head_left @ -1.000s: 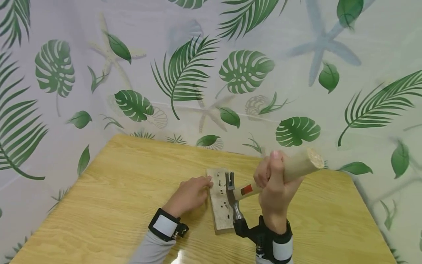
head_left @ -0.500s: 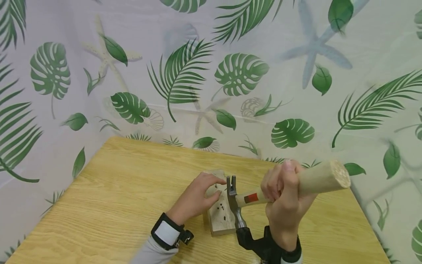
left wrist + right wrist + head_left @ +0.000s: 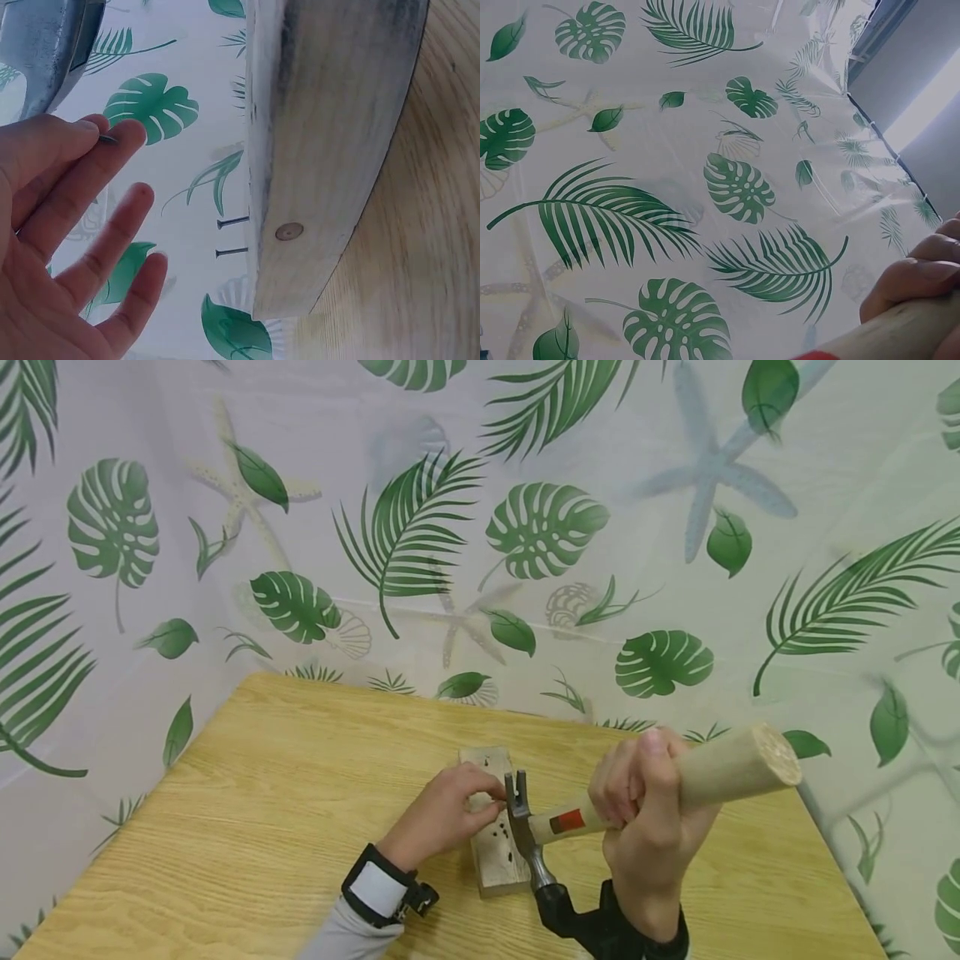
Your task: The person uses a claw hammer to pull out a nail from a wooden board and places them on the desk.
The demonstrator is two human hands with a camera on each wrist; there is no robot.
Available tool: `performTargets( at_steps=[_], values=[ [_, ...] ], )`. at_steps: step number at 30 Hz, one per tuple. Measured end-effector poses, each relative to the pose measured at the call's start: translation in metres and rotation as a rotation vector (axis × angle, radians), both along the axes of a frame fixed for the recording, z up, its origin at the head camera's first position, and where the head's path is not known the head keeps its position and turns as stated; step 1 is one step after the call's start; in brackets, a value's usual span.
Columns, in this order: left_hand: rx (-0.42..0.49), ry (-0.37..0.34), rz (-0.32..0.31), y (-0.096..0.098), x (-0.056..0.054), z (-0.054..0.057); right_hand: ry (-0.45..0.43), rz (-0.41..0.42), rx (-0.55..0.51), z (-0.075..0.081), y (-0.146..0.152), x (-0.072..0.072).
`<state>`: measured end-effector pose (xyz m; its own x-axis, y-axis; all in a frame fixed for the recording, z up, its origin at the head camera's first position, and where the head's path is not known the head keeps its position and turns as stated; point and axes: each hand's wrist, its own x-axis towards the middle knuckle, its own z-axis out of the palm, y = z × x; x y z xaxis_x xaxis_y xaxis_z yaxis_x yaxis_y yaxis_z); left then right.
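A claw hammer (image 3: 536, 835) with a pale wooden handle is gripped in my right hand (image 3: 652, 835), its metal head over the right side of a wooden block (image 3: 498, 878). Just left of the hammer's claw, my left hand (image 3: 435, 814) is above the block. In the left wrist view, its thumb and index finger pinch a small nail (image 3: 109, 139), mostly hidden by the fingers, clear of the block; the other fingers are spread. Two nails (image 3: 232, 222) stick out of the block's face, and dark holes (image 3: 501, 831) dot its top.
The block lies on a wood-grain table (image 3: 300, 827). Behind rises a leaf-printed curtain (image 3: 420, 635) along the table's back edge. Each wrist wears a camera strap (image 3: 382, 889). The right wrist view shows mostly curtain, with the fingers on the handle.
My left hand has moved from the block's left edge to above it, and its thumb and index finger have come together. My right hand has shifted right with the hammer, handle end outward.
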<state>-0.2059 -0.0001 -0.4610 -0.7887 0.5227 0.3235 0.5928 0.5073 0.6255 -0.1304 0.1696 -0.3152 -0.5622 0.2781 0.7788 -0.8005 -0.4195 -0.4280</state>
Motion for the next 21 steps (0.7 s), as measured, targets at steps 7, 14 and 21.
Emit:
performTargets(
  at_steps=[7,14,21],
  values=[
    [0.000,0.104,0.032,-0.003,-0.002,-0.001,0.003,0.019,0.028,0.000,0.000,0.000],
    [-0.012,0.196,0.062,-0.002,-0.003,-0.005,0.002,0.013,0.052,0.001,0.001,-0.001],
    [-0.010,0.309,0.086,0.001,-0.003,-0.012,0.007,0.019,0.042,0.001,0.004,0.000]
  ],
)
